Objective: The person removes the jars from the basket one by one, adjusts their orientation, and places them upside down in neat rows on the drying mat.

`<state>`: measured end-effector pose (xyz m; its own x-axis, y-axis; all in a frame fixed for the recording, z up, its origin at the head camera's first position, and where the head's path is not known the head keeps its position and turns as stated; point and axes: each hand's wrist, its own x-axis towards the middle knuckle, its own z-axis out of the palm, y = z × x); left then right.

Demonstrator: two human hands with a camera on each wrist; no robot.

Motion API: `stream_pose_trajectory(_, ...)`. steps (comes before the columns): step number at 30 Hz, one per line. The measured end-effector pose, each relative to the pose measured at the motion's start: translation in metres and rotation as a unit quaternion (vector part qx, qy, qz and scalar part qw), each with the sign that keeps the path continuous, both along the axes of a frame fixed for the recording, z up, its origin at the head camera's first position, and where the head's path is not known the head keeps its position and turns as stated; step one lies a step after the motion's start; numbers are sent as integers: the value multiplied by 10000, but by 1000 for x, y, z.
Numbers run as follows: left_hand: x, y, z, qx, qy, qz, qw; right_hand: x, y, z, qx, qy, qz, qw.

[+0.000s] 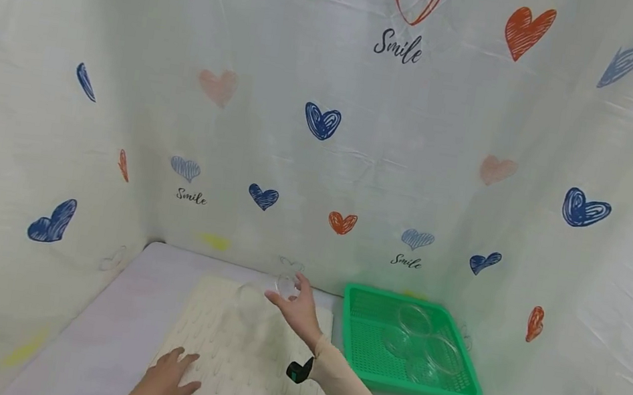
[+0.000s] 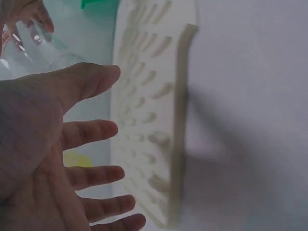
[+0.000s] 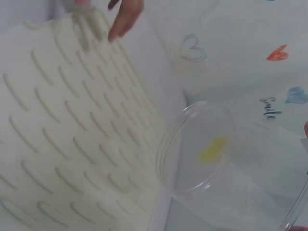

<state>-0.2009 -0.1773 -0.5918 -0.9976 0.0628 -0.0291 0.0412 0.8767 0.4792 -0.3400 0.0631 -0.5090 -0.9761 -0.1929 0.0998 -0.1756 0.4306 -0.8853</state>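
My right hand (image 1: 302,311) holds a clear round dish (image 1: 283,285) by its edge above the back of a cream pegged board (image 1: 243,376). Part of that dish's rim (image 3: 294,208) shows at the right of the right wrist view. Another clear shallow dish (image 3: 164,159) stands on edge at the board's back. Beside the board's front left corner is my left hand (image 1: 163,382). Its fingers (image 2: 94,175) are spread and relaxed in the left wrist view, with nothing in them; whether they touch the board I cannot tell.
To the right of the board sits a green plastic basket (image 1: 352,354) with several clear round dishes (image 1: 414,321) inside. A pale cloth (image 1: 109,330) covers the table. White curtains (image 1: 274,151) with printed hearts hang behind and on both sides.
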Motion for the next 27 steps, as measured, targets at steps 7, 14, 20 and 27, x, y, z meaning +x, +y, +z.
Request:
stream_pose_trajectory(7, 14, -18, -41, -75, -642, 122, 9978, -27, -68, -23, 1313, 696, 105, 9888)
stream_pose_trajectory(14, 16, -21, -51, -86, -227, 48, 9997, -39, -112, -38, 1956, 802, 336, 9768)
stream_pose_trajectory(20, 17, -25, -50, -45, -191, 43, 9998, -37, -125, -49, 2023, 660, 713, 9745)
stream_pose_trajectory(27, 17, -24, -46, -257, -166, 212, 9993, -32, -123, -57, 2266, 879, 969, 9652)
